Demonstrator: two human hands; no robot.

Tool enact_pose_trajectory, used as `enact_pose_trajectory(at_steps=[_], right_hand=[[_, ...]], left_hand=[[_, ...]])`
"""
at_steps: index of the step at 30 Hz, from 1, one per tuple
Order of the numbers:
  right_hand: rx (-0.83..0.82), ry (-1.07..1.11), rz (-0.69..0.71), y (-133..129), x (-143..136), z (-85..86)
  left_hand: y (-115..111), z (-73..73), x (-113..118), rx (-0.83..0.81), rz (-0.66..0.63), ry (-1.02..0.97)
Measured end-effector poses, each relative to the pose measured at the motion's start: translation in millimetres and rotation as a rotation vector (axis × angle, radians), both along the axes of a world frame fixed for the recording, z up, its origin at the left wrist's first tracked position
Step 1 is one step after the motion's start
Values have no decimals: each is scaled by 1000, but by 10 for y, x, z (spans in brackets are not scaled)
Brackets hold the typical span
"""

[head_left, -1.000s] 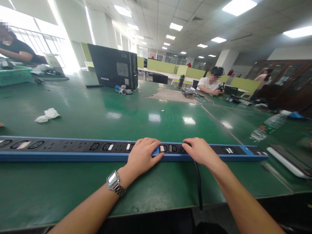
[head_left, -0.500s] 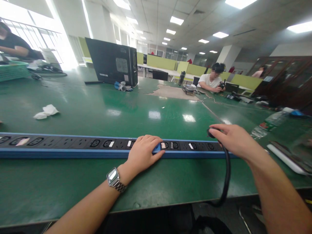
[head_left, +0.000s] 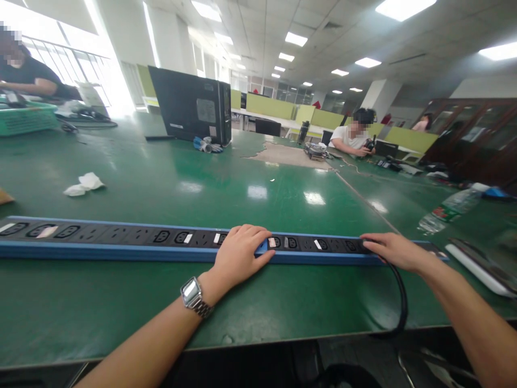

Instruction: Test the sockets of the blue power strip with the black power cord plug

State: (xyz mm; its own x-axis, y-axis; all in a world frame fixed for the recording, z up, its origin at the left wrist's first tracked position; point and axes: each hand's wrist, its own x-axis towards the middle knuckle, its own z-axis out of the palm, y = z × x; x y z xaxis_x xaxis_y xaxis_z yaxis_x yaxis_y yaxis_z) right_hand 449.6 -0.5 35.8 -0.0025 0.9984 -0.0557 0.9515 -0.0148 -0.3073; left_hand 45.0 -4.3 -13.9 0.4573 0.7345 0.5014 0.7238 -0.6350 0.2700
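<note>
A long blue power strip (head_left: 133, 252) with black sockets lies across the green table. My left hand (head_left: 242, 250), with a watch (head_left: 191, 292) on the wrist, rests over its middle, fingers over the far edge and thumb on the near side, gripping it. Near the strip's right part, my right hand (head_left: 390, 249) pinches the plug end of a black cable (head_left: 404, 302) down at the sockets. The plug is mostly hidden by the fingers, so how far it sits in a socket cannot be made out. The cable loops down past the table's front edge.
On the table (head_left: 226, 318) stand a black computer case (head_left: 194, 108) with gloves (head_left: 208, 145), crumpled tissue (head_left: 84, 184), a green basket (head_left: 26, 119), a plastic bottle (head_left: 452, 207) and a white-edged device (head_left: 479, 268) at right. Two people sit at the far side, left and right.
My right hand has moved down from above the strip, bringing the cable's plug onto its right part. The cable loop has shifted right. My left hand stays on the strip.
</note>
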Motion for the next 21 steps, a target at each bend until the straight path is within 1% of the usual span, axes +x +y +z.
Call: enact_pose_trajectory(at_steps=[2,4,6,7,8,9,11,12,13,14,15,16,17,19,21], right_hand=[[4,-37,13,9,0,3],[80,-95,-29,-16,-100,34],[194,-116,-74,-96,-379,117],[236,-88,-73,-161,-586,178],[246,-38,-44,-239,-825,249],[209,57,9,-325,-1074,324],[12,354,221,-493,-1515,456],[-53,512,261,-557,-1668,493],[-49,653,258,-602,-1762,496],[0,759,217,-625,-1799,460],[75,824,145,-628,-1787,382],[146,850,66,-617,-1743,263],[185,847,2,-599,-1683,113],[156,827,-74,-566,-1575,-236],[88,827,-95,-562,-1530,-557]], left_hand=[[2,-1,-16,-3,2,-5],[-25,4,13,3,10,-25],[-94,27,115,32,-17,-47],[-140,46,190,60,-55,-48],[-188,71,268,94,-103,-42],[-231,100,337,136,-155,-33],[-286,163,383,221,-200,-48],[-291,193,334,260,-176,-82],[-281,218,228,290,-119,-129],[-260,236,71,317,-30,-187],[-232,243,-128,311,90,-244],[-202,240,-351,292,212,-285],[-176,225,-576,250,304,-307],[-152,167,-963,118,362,-339],[-167,102,-1189,17,354,-311]])
